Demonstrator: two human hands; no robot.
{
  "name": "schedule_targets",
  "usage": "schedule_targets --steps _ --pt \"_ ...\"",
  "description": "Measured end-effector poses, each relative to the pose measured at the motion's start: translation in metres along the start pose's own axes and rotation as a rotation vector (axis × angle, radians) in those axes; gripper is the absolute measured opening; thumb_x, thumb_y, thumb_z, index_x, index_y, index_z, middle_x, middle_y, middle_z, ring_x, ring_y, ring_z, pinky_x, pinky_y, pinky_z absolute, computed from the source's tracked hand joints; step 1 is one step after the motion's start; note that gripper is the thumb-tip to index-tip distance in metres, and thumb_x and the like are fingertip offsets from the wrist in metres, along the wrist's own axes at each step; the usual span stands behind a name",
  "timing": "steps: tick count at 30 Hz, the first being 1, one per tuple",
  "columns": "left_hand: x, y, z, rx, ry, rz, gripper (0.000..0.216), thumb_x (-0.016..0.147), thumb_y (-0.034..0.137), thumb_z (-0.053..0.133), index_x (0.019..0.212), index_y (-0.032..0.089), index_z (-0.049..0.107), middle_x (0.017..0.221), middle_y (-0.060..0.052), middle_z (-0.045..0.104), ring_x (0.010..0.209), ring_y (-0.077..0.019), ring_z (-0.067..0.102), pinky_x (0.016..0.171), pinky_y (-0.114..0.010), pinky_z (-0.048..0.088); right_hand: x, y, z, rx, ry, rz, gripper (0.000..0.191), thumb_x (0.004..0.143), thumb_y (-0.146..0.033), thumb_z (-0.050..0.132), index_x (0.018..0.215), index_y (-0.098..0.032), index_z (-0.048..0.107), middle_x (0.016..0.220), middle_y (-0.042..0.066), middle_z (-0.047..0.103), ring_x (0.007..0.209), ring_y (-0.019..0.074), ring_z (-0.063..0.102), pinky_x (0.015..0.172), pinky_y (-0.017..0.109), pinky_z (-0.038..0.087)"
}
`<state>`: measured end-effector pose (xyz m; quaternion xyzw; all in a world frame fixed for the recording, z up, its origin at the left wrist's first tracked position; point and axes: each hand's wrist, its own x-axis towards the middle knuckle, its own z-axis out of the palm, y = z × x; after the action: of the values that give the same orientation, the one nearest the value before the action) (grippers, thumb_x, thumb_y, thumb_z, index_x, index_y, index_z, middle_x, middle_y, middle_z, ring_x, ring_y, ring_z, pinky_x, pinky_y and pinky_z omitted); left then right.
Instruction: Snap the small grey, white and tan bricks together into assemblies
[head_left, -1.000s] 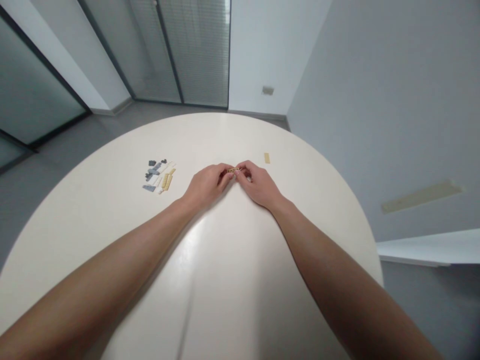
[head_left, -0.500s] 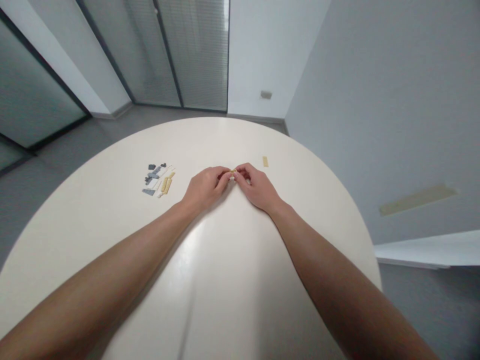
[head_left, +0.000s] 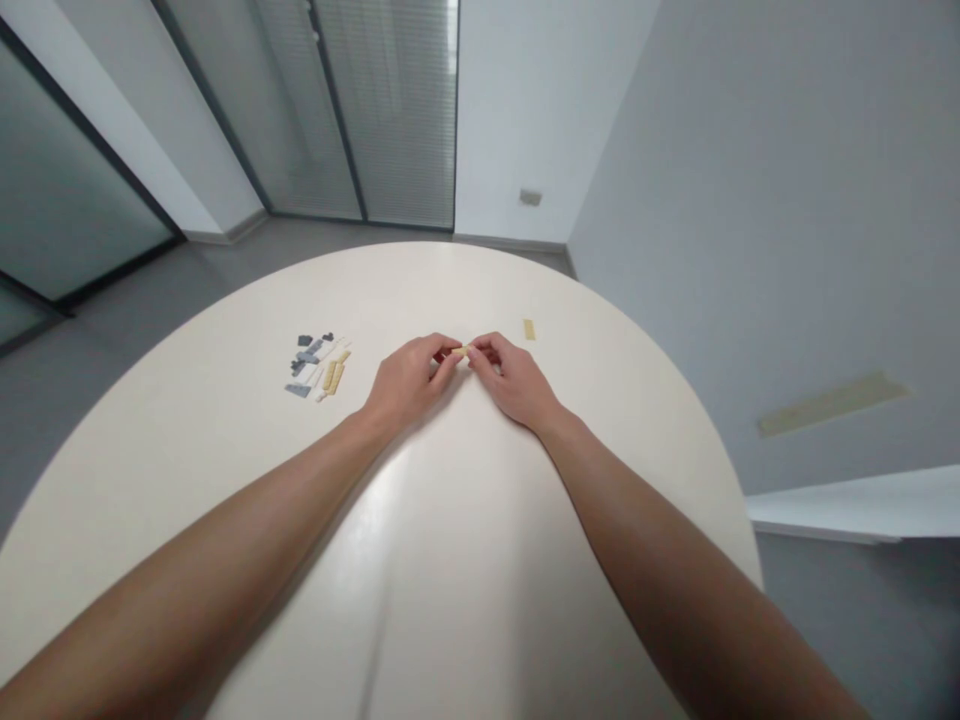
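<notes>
On my remote feed, a person's bare left hand (head_left: 409, 382) and right hand (head_left: 514, 382) meet above a round cream tabletop (head_left: 225, 450), forearms angled in from either side. Between them, a slim tan plastic building plate (head_left: 461, 351) sits at fingertip height, its long axis running roughly left to right across my view.

I read the grip as a two-handed pinch: the left fingertips (head_left: 450, 353) close on the plate's left end and the right fingertips (head_left: 475, 351) press in from the other. Neither hand is clenched into a fist or fully released. The plate is so small on my screen that I cannot tell exactly how much of it each hand covers, or whether a second piece is hidden behind the fingers. It lies almost midway between the hands, perhaps slightly closer to the left.

Just ahead and to the right, a loose tan plate (head_left: 529, 329) rests alone on the tabletop, nearer the right hand, its long axis pointing away from the person. Further left, well apart from both hands, lies a tight cluster of small parts (head_left: 316, 362), with dark grey bricks (head_left: 304, 358) and tan bars (head_left: 335, 377) side by side. Behind the table stands a glass partition with slatted blinds (head_left: 390, 110).
</notes>
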<state>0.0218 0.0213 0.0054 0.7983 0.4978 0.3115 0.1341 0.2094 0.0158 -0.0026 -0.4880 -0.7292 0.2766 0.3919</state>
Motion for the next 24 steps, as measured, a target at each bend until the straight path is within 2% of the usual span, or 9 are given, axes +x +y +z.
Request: schedule_targets --steps 7,17,24 --pt "-0.0004 0.0012 -0.0013 0.032 -0.026 -0.025 0.033 0.100 0.046 0.046 0.106 0.023 0.069 0.102 -0.007 0.076 0.090 -0.0226 0.067 0.076 -0.034 0.049 0.0001 -0.0002 0.0004 0.004 0.014 -0.034 0.021 0.099 -0.039 0.050 0.107 -0.023 0.062 0.101 0.005 0.072 0.093 0.0181 0.066 0.085 0.033 0.049" --pt "-0.0001 0.0006 -0.0008 0.058 -0.056 -0.050 0.037 0.102 0.043 0.041 0.103 0.021 0.071 0.097 -0.007 0.076 0.087 -0.0225 0.067 0.073 -0.033 0.046 0.0013 0.0048 0.0027 0.023 0.047 -0.095 0.017 0.096 -0.033 0.057 0.107 -0.022 0.061 0.098 0.005 0.070 0.087 0.0175 0.066 0.083 0.034 0.052" --pt "0.0010 -0.0012 0.0006 0.098 -0.052 -0.040 0.039 0.102 0.040 0.039 0.099 0.020 0.071 0.095 -0.008 0.075 0.087 -0.0236 0.065 0.073 -0.034 0.045 0.0000 0.0048 0.0015 0.045 0.018 -0.151 0.014 0.091 -0.027 0.063 0.104 -0.022 0.061 0.097 0.002 0.069 0.087 0.0165 0.066 0.084 0.034 0.053"
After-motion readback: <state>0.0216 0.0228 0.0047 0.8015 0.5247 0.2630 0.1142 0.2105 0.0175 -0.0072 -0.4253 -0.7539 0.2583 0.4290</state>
